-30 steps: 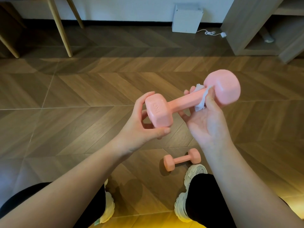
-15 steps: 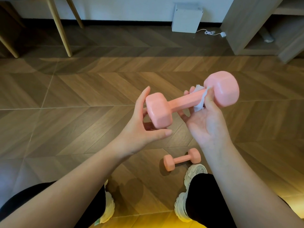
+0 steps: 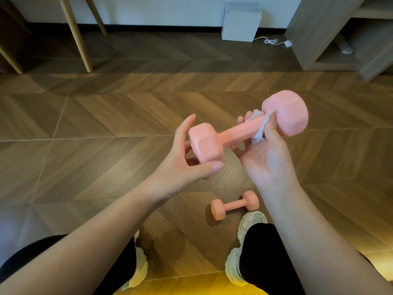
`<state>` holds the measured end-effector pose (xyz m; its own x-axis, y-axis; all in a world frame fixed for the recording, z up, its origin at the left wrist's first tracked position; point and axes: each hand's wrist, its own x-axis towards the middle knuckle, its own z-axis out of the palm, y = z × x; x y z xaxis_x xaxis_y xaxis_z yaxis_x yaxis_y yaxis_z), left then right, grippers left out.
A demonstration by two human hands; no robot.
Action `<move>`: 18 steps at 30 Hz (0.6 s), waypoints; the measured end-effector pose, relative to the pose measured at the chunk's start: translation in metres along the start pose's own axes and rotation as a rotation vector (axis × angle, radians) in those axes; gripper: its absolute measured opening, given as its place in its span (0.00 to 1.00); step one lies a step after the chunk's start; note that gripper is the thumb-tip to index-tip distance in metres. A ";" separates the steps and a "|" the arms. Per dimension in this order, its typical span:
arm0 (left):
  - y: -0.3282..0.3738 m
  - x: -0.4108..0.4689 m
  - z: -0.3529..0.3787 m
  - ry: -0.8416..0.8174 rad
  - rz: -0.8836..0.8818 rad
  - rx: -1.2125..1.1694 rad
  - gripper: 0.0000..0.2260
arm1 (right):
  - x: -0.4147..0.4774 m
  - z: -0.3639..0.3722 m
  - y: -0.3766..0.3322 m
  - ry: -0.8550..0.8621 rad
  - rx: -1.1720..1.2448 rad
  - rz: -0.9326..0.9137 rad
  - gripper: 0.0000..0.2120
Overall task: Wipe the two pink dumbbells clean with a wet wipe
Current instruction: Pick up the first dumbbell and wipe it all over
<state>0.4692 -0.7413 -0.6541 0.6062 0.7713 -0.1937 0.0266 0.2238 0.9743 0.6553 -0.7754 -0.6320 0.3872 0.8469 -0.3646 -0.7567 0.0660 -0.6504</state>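
Two pink dumbbells were in view, both smooth and matte, with a round bar and blocky faceted heads. One dumbbell (image 3: 238,133) was held in the air over the floor (image 3: 106,124), slanting up to the right, with raised lettering on its near head. The left grip (image 3: 180,167) pinched that near head between thumb and fingers, the forefinger straight. The right grip (image 3: 265,158) was curled round the bar just beside the far head, its thumb pressing one crumpled white wet wipe (image 3: 258,136) against the bar. The second dumbbell (image 3: 235,205) lay on the wooden herringbone floor, just beside the right one of two chunky pale shoes (image 3: 248,222). Farther off stood three pale wooden legs (image 3: 77,39), one white box (image 3: 240,23) and one white cable (image 3: 270,41).
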 end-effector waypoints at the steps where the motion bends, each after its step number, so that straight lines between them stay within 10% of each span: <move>1: -0.001 0.000 0.001 -0.011 0.046 0.060 0.47 | 0.000 0.000 0.000 0.000 0.006 -0.001 0.10; 9: 0.002 0.004 0.003 -0.030 -0.209 -0.160 0.35 | 0.000 -0.001 0.002 0.039 0.027 0.029 0.12; 18: -0.001 0.001 0.006 0.053 0.002 0.001 0.40 | -0.003 0.003 0.002 0.058 0.021 0.019 0.09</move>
<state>0.4748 -0.7446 -0.6546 0.5630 0.8025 -0.1975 0.0262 0.2215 0.9748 0.6514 -0.7761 -0.6300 0.4020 0.8161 -0.4151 -0.7748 0.0616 -0.6292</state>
